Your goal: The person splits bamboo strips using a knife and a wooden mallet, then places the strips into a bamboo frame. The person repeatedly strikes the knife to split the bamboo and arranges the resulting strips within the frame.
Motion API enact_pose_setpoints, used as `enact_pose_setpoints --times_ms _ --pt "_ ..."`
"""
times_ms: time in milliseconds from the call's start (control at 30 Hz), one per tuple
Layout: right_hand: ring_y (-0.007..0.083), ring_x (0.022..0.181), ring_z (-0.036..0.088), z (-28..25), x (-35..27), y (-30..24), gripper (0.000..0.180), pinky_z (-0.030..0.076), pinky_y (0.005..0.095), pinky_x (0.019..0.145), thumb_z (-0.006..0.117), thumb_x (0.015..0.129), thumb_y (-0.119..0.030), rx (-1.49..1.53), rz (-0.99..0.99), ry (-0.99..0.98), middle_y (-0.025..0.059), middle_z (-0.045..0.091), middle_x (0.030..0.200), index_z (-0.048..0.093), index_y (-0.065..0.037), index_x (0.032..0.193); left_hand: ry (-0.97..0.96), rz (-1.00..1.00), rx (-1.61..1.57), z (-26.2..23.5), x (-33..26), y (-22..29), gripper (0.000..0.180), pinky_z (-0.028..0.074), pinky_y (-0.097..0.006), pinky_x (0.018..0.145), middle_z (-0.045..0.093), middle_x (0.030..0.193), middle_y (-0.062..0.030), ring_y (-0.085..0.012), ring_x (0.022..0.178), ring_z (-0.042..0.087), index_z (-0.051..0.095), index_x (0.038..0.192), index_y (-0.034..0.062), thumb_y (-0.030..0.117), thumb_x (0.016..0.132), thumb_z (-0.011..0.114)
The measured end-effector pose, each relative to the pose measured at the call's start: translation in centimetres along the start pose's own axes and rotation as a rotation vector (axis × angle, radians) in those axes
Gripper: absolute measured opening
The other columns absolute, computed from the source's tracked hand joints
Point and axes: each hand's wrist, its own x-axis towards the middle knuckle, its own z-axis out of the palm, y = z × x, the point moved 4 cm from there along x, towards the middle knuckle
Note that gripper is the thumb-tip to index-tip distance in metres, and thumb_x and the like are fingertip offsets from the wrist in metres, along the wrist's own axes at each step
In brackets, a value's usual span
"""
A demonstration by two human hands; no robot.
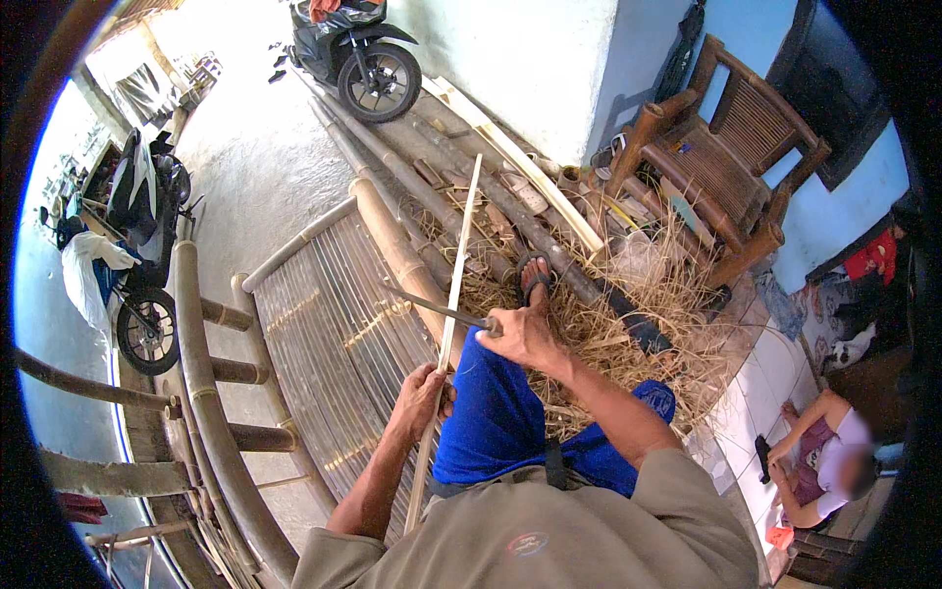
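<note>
While the left hand (420, 391) is pinching a long bamboo strip (453, 312) across the blue-trousered knee, the right hand (523, 336) is gripping a knife (437, 309) mid-strip, shavings (628, 324) piling at three o'clock, suggesting trimming partly done.

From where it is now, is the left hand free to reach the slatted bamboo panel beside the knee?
Probably not at once: the left hand is closed around the bamboo strip. The slatted bamboo panel lies just beside it with nothing between, so letting go would leave the way open.
</note>
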Motion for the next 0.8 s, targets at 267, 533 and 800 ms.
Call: enact_pose_setpoints --times_ms 267,533,800 --pt "0.0384 0.073 0.07 0.1 -0.4 0.4 0.024 0.056 0.051 0.066 0.068 0.077 -0.029 -0.245 -0.135 -0.21 0.0198 0.07 0.079 0.066 -0.007 0.087 -0.018 -0.015 -0.032 0.3 -1.3 -2.1 0.035 0.036 -0.024 0.044 0.043 0.068 0.0034 -0.0069 0.05 0.041 0.052 0.131 0.0049 0.028 0.105 0.045" --pt "0.0377 0.074 0.07 1.2 1.4 2.6 0.018 0.053 0.0539 0.074 0.068 0.078 -0.03 -0.31 -0.01 -0.111 0.0198 0.069 0.077 0.066 -0.012 0.082 -0.015 0.098 0.088 -0.4 -2.3 -0.1 0.033 0.035 -0.024 0.049 0.044 0.066 0.0052 -0.0051 0.055 0.041 0.058 0.124 0.0023 0.026 0.105 0.046" --pt "0.0382 0.076 0.07 -10.6 4.9 13.4 0.03 0.056 0.0481 0.072 0.067 0.081 -0.028 -0.309 0.548 0.142 0.0209 0.072 0.085 0.073 -0.005 0.099 -0.145 0.015 0.162 0.0 -8.8 2.7 0.038 0.037 -0.024 0.053 0.045 0.068 0.0049 -0.0053 0.061 0.042 0.058 0.129 0.0003 0.028 0.104 0.047"
